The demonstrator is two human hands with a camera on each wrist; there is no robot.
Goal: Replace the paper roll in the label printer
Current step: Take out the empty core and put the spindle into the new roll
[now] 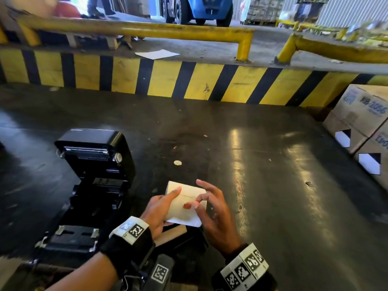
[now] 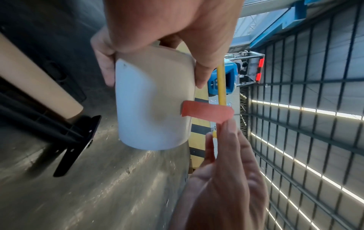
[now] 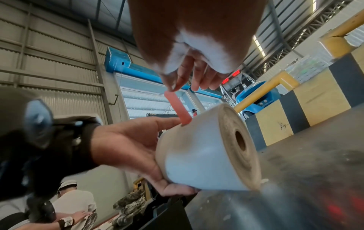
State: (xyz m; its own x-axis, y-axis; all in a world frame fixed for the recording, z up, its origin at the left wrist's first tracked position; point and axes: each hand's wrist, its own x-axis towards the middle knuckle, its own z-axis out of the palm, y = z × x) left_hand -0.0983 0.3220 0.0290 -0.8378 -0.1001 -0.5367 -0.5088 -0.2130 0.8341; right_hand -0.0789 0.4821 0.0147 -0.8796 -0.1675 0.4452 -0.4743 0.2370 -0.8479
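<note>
Paper roll [image 1: 184,203] sits in the left hand [image 1: 158,208], whose grip curls round its near end, held above the dark floor just right of the open label printer [image 1: 92,185]. The right hand [image 1: 212,211] pinches the free end of the red tape tab [image 1: 187,205] that seals the roll's outer wrap. My worry is the peel: pulled fast or at a steep angle, that tab could tear the top layer of labels, or the wrap could spring loose and unwind over the gritty floor. A slack left grip might let the roll slide out sideways. From the head view the tab is only a small red spot; both wrist views show it standing well clear of the roll, and the left wrist view adds a bare cardboard core [image 2: 37,80] lying beside the printer
</note>
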